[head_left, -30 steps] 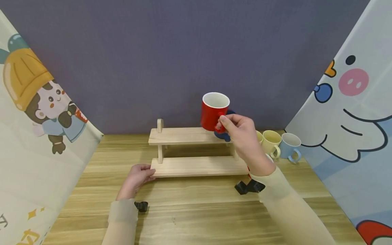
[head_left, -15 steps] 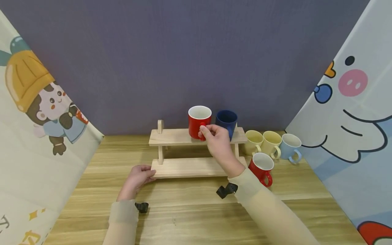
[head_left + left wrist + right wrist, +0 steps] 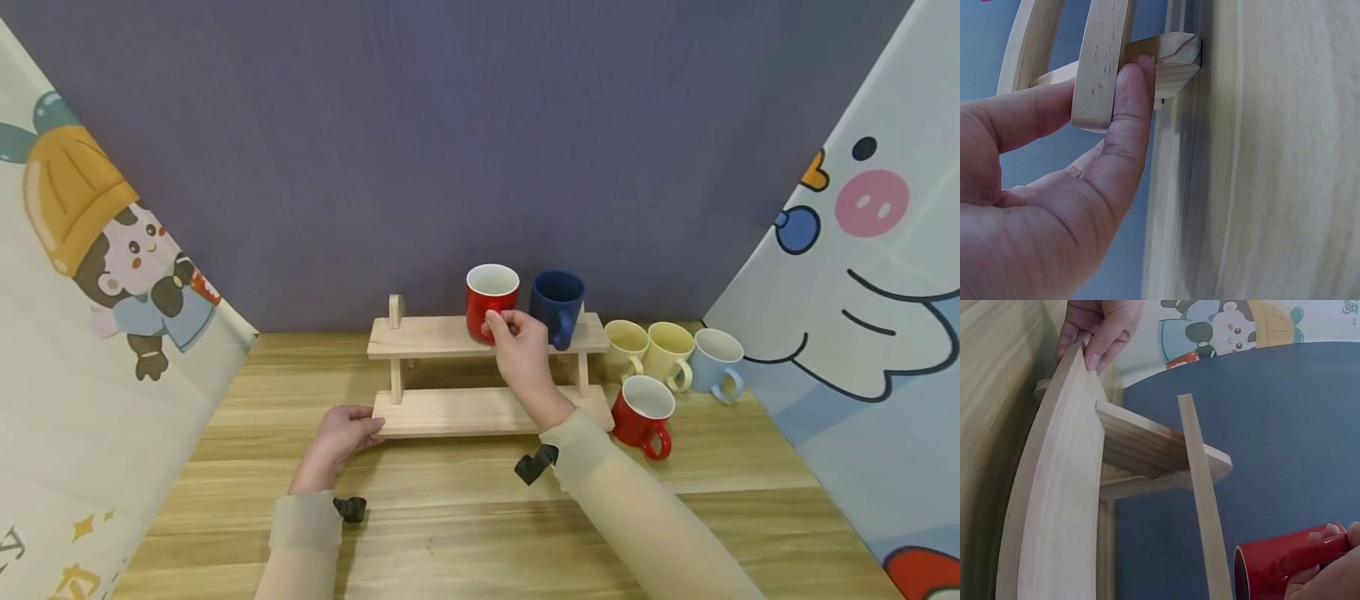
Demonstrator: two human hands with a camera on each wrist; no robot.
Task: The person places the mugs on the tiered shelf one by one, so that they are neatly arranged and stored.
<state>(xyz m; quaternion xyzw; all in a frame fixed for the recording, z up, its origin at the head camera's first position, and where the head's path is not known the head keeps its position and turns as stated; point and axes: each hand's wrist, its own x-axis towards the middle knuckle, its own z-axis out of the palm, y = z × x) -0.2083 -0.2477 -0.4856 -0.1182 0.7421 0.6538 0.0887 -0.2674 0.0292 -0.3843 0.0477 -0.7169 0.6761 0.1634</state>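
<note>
My right hand [image 3: 522,350] pinches the handle of a red mug [image 3: 487,318] with a white inside. The mug is upright at the upper board of a two-tier wooden shelf [image 3: 420,337], its base close over or on that board. To its right on the same board stands a dark blue mug [image 3: 551,310], handle toward me. My left hand [image 3: 339,437] grips the left end of the lower board [image 3: 450,412]; in the left wrist view its thumb and fingers [image 3: 1129,119] clasp the board's end.
Right of the shelf, on the wooden table [image 3: 450,533], stand another red mug [image 3: 637,423], two yellow mugs [image 3: 617,353] and a light blue mug [image 3: 708,368]. A dark grey panel [image 3: 480,150] rises behind, with cartoon-printed panels at both sides.
My right hand has brought the red mug left and down to the upper board, left of the blue mug, which now shows fully. The left hand stays on the shelf.
</note>
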